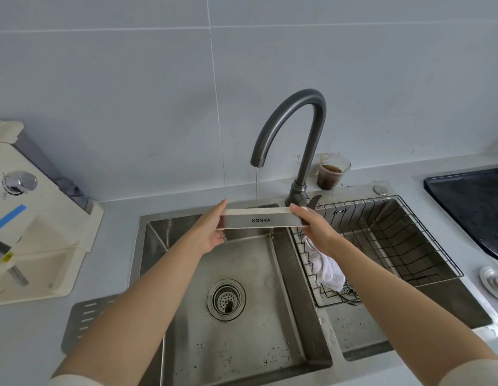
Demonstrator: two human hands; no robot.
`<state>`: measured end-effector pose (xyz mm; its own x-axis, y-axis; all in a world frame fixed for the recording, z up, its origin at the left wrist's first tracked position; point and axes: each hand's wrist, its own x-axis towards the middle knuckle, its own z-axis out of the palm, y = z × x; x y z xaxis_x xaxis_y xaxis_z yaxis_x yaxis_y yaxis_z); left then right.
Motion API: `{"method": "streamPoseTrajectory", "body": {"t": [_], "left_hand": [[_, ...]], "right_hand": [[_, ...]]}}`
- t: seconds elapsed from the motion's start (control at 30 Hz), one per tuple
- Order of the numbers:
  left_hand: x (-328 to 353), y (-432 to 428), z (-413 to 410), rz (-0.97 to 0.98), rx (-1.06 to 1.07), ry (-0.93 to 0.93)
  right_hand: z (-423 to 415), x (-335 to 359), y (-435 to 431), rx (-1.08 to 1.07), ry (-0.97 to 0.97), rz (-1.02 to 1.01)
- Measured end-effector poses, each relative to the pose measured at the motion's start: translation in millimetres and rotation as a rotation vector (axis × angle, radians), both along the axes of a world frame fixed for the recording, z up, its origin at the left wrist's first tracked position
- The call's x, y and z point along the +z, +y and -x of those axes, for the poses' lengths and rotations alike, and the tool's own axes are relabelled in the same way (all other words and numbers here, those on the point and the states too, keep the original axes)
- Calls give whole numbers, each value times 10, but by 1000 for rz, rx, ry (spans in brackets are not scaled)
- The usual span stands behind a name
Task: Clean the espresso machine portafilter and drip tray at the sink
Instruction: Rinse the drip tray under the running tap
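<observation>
So, the drip tray (pixel 263 220) is held level over the left basin of the sink (pixel 256 344), with its long front face toward me. The thin stream of water (pixel 255 188) from the faucet (pixel 295 118) comes down at its top edge near the middle, though I can't tell whether it lands inside or just behind. My left hand (pixel 208 235) clasps the left end and my right hand (pixel 316 227) pinches the right end, thumb on top, so both are grasping the tray.

To rinse well, I'd tip the far edge down so water runs across the inside and spills toward the drain (pixel 226 299). Then I'd slide the tray sideways under the stream to flush the corners. The flow looks weak, so I judge slow passes are needed, and a wet tray gripped only by its ends could slip.

The tray is a shallow cream trough with a brushed metal strip on the front bearing dark lettering. Its inside is hidden from me. A white cloth (pixel 326 268) lies in the wire basket (pixel 395 235) just beside it, handy for wiping
</observation>
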<state>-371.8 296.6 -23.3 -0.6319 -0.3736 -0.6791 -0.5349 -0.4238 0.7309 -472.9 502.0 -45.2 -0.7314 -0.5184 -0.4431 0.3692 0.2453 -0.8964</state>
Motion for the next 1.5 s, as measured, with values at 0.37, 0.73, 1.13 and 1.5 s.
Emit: {"method": "streamPoseTrajectory", "body": {"t": [0.37, 0.73, 1.13, 1.5], "left_hand": [[-106, -266, -431, -212, 184, 69], [-174, -283, -643, -188, 180, 230], [-175, -219, -655, -35, 279, 342], [-29, -173, -528, 124, 281, 398]], "right_hand": [[-172, 148, -240, 395, 156, -21], [-243, 49, -328, 294, -15, 50], [-35, 244, -218, -347, -307, 162], [163, 507, -187, -483, -362, 336]]}}
